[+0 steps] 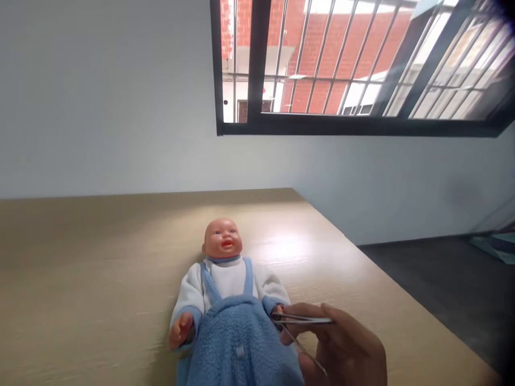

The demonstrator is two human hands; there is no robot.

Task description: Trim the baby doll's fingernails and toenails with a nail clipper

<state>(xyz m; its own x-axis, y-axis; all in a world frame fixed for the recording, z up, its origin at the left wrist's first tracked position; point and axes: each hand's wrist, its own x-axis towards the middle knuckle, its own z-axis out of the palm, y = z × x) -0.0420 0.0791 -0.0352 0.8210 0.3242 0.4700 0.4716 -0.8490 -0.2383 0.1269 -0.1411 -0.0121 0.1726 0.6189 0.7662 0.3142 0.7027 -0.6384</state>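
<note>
A baby doll point(225, 279) lies on its back on the wooden table, its head toward the far edge. It wears a white top with blue cuffs and fuzzy blue overalls. My right hand point(346, 340) comes in from the lower right, its fingers closed around metal nail clippers point(308, 320). The lever of the clippers stands angled away from the body. Their jaw end is right at the doll's small hand on the right side of the picture, mostly hidden by my fingers. The doll's other hand point(181, 329) rests palm inward at the left. My left hand is out of view.
The pale wooden table point(100, 279) ends at a slanting edge on the right, with dark floor point(406, 268) beyond it. Behind stands a white wall point(108, 96) with a dark-framed, barred window point(341, 124). Something greenish point(497, 246) lies on the floor at far right.
</note>
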